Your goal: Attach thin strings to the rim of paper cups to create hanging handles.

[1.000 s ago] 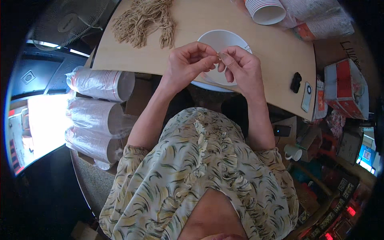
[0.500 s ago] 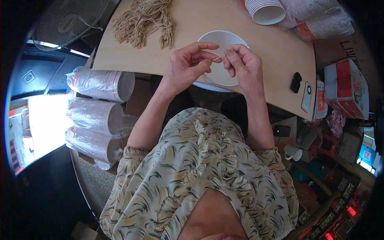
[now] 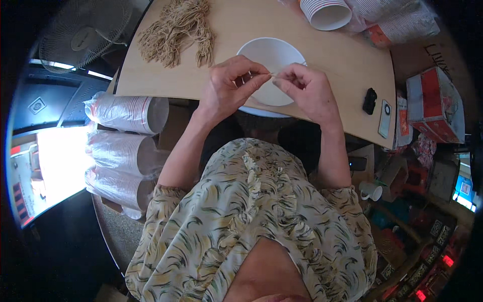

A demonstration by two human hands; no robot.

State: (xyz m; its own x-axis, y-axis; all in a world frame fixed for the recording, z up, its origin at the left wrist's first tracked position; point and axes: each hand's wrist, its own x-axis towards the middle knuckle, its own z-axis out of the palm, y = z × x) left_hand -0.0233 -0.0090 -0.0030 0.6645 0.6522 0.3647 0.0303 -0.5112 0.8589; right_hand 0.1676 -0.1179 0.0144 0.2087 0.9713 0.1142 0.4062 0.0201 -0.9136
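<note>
Over a white bowl (image 3: pixel 271 54) at the table's near edge, my two hands meet fingertip to fingertip. My left hand (image 3: pixel 227 85) is closed in a pinch of thumb and forefinger. Between the hands runs a short, thin, pale strand (image 3: pixel 273 74), held at its left end by that pinch. My right hand (image 3: pixel 309 93) pinches at the strand's other end, its fingers bent. Most of the strand is hidden by the fingers. A loose bundle of tan knotted strings (image 3: pixel 176 38) lies on the table, beyond my left hand.
Stacked paper tubs in plastic wrap lie left (image 3: pixel 123 151) of me and at the table's far right (image 3: pixel 405 25). On the table (image 3: pixel 342 85) at right are a small black object (image 3: pixel 370 101) and a whitish device (image 3: pixel 385 119). A fan (image 3: pixel 85 38) stands far left; a white mug (image 3: pixel 371 191) is lower right.
Both hands have turned and their fingers have shifted along the strand; my right hand now lies more sideways with its knuckles up. The whole view has shifted slightly.
</note>
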